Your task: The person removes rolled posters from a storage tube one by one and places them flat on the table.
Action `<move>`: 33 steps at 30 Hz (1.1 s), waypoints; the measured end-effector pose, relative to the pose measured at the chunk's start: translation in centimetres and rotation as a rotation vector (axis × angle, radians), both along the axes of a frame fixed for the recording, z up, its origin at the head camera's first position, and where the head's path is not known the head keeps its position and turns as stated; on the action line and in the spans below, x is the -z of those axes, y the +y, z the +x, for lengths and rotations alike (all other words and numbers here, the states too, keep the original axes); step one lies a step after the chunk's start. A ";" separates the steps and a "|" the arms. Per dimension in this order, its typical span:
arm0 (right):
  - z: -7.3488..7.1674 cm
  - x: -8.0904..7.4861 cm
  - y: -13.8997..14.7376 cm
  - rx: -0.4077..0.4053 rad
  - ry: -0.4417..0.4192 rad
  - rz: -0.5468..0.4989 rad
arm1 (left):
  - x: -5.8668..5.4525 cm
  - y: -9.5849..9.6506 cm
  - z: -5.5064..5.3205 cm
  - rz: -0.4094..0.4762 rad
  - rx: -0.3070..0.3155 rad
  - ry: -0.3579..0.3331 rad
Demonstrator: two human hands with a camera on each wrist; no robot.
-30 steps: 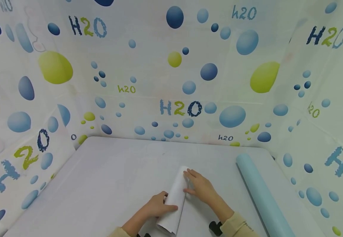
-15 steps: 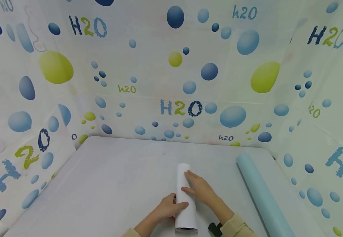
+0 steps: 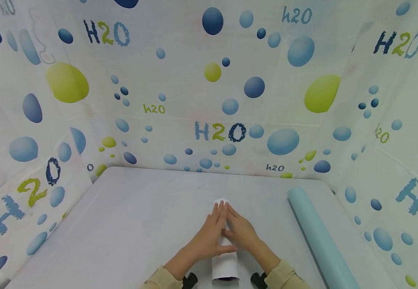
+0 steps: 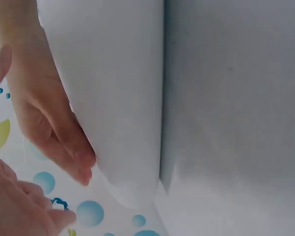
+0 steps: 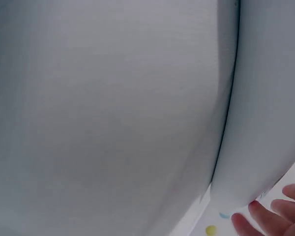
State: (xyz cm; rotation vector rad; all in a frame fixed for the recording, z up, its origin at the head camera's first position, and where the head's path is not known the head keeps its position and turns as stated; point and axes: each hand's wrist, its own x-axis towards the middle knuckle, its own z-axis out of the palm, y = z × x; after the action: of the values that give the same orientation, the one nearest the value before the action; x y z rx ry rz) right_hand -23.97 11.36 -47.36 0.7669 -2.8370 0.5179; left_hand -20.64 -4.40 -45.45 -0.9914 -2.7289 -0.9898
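A white paper roll [image 3: 225, 268] lies on the white table in the head view, its dark open end facing the person. Flat along its upper left side rests the left hand [image 3: 207, 237], fingers straight and thumb stretched across the roll. The right hand [image 3: 243, 233] touches the roll from the right, its fingers extended and the fingertips of both hands meeting near the far end. In the left wrist view the roll [image 4: 108, 98] runs lengthwise, with the right hand [image 4: 49, 108] along its side. Fingertips [image 5: 258, 209] appear by the roll's far end in the right wrist view.
A longer light blue roll [image 3: 321, 237] lies on the right part of the table [image 3: 140, 212]. Black devices [image 3: 190, 280] sit at both sleeve cuffs. Sheeting [image 3: 180, 80] printed with bubbles and "H2O" stands behind and at both sides.
The white roll has turned from slanted to nearly straight, pointing away from the person. The left hand has gone from gripping its side to lying flat on top, farther forward. The right hand stays near.
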 end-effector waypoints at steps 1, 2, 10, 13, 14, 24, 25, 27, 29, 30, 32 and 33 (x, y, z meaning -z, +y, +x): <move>0.0 0.0 -0.1 0.003 0.004 0.009 | -0.1 0.2 -0.1 0.002 0.037 -0.014; 0.0 0.1 -0.1 0.006 0.009 0.024 | -0.2 0.3 -0.3 0.001 0.068 -0.037; 0.2 0.4 -0.6 0.029 0.024 0.061 | 1.0 0.7 -1.1 0.020 0.109 -0.188; 0.2 0.2 -0.6 0.034 0.005 0.065 | 1.6 0.3 -1.4 0.026 0.095 -0.203; 0.3 0.1 -0.6 0.032 -0.011 0.055 | 1.8 0.1 -1.4 0.026 0.087 -0.206; 0.4 -0.6 -0.7 0.029 -0.192 0.041 | 1.5 -2.4 -1.4 0.004 0.018 -0.297; 0.5 -0.7 -0.7 0.035 -0.197 0.052 | 1.3 -2.7 -1.3 -0.025 0.014 -0.288; 0.5 -0.6 -0.9 0.041 -0.189 0.066 | 1.0 -3.5 -1.2 -0.103 0.005 -0.253; 0.5 -0.5 -1.0 0.048 -0.161 0.090 | 0.7 -4.3 -1.2 -0.200 -0.002 -0.189; 0.6 -0.4 -1.0 0.051 -0.140 0.104 | 0.5 -4.7 -1.1 -0.258 -0.009 -0.151; 0.5 -0.2 -1.1 0.052 -0.092 0.137 | 0.1 -5.5 -1.0 -0.367 -0.025 -0.092; 0.5 -0.1 -1.1 0.047 -0.069 0.158 | -0.1 -5.8 -0.9 -0.414 -0.034 -0.070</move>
State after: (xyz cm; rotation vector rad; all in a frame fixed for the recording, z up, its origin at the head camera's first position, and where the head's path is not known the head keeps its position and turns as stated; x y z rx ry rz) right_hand -23.51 10.25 -47.24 0.7194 -2.9799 0.3226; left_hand -21.55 -10.25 -45.37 -0.9688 -3.0700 -0.4666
